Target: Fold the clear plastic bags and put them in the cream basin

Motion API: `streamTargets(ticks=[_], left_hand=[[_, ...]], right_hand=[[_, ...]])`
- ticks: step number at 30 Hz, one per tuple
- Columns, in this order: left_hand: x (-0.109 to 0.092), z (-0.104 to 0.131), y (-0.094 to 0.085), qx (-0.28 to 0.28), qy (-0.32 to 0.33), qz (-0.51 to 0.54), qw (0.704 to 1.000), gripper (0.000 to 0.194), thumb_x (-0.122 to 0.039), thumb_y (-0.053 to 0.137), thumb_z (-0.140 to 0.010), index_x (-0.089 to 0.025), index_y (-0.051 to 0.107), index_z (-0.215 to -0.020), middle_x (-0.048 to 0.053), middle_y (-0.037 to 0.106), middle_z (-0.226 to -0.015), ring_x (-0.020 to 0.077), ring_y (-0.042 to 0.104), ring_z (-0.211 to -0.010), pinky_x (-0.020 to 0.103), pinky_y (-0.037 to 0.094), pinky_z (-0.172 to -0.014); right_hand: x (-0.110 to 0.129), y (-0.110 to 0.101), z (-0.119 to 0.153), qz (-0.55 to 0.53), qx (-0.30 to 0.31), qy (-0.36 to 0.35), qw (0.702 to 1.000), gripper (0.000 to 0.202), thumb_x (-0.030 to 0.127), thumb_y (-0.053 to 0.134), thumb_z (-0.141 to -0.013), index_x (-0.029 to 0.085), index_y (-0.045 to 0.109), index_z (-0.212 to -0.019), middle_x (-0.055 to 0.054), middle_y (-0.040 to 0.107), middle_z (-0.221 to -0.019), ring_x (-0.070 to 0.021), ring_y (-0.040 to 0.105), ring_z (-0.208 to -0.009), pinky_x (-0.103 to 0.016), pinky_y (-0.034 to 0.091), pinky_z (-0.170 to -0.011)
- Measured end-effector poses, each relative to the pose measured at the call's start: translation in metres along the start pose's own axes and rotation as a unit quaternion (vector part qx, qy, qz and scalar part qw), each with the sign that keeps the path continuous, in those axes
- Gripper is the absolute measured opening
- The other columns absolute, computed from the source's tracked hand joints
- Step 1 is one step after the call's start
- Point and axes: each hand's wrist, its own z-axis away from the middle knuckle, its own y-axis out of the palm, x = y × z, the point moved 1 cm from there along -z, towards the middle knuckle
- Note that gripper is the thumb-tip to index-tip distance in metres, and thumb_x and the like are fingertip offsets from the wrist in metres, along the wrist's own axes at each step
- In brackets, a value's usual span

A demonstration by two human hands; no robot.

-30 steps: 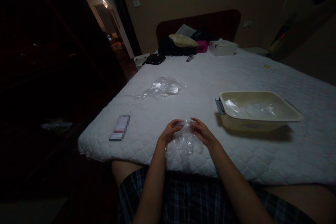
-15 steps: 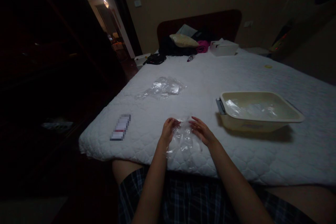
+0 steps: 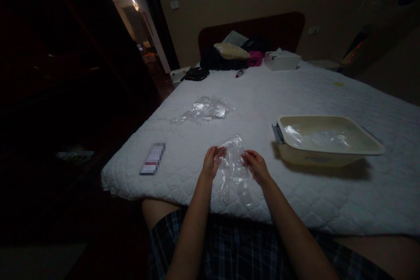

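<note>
A clear, crinkled plastic bag hangs between my two hands, low over the near edge of the white quilted bed. My left hand pinches its left side, fingers bent inward. On the right side, my right hand grips the bag with thumb and fingertips together. Beyond them a loose pile of clear plastic bags lies on the bed. To the right stands a cream plastic tub with more clear plastic inside it.
A phone-like object, blurred out, lies at the left on the quilt. By the headboard are a pillow, dark cloth, a pink roll and a white box. A small yellow ring lies far right.
The plastic bag between my hands has shifted, its upper part now raised and spread further forward. The fingers of my right hand have drawn together on its side.
</note>
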Motion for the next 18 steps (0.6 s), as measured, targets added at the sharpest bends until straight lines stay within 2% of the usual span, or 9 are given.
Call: streamTargets(ticks=[5, 9, 14, 18], left_hand=[[-0.001, -0.003, 0.002, 0.001, -0.001, -0.029, 1.0, 0.025, -0.037, 0.064, -0.069, -0.015, 0.055, -0.076, 0.007, 0.067, -0.081, 0.0224, 0.064, -0.083, 0.036, 0.045, -0.078], [-0.002, -0.006, 0.002, -0.013, -0.019, -0.044, 0.999, 0.024, -0.029, 0.066, -0.066, -0.015, 0.058, -0.084, 0.005, 0.068, -0.078, 0.0176, 0.063, -0.072, 0.031, 0.046, -0.071], [-0.002, -0.009, -0.001, -0.028, -0.055, -0.049, 0.997, 0.024, -0.017, 0.062, -0.065, -0.014, 0.058, -0.089, 0.005, 0.067, -0.077, 0.0151, 0.063, -0.07, 0.027, 0.047, -0.066], [-0.007, -0.014, -0.004, -0.015, -0.098, -0.053, 0.994, 0.024, -0.012, 0.06, -0.065, -0.014, 0.059, -0.088, 0.004, 0.065, -0.073, 0.0144, 0.062, -0.065, 0.026, 0.047, -0.065]], right_hand=[[0.009, -0.009, 0.003, 0.068, -0.015, 0.01, 0.998, 0.032, 0.042, 0.069, -0.06, 0.019, 0.055, -0.077, 0.0, 0.06, -0.066, -0.0125, 0.058, -0.058, -0.022, 0.046, -0.048], [0.017, -0.018, 0.011, 0.136, 0.006, 0.04, 0.99, 0.031, 0.041, 0.067, -0.061, 0.019, 0.053, -0.078, 0.004, 0.054, -0.055, -0.0099, 0.05, -0.045, -0.02, 0.039, -0.038], [0.021, -0.026, 0.013, 0.166, 0.013, 0.043, 0.985, 0.029, 0.041, 0.067, -0.062, 0.019, 0.053, -0.076, 0.005, 0.051, -0.052, -0.0101, 0.049, -0.044, -0.021, 0.041, -0.038], [0.023, -0.032, 0.011, 0.142, 0.041, 0.087, 0.985, 0.03, 0.038, 0.069, -0.063, 0.018, 0.054, -0.079, 0.002, 0.056, -0.058, -0.011, 0.055, -0.047, -0.021, 0.043, -0.041]])
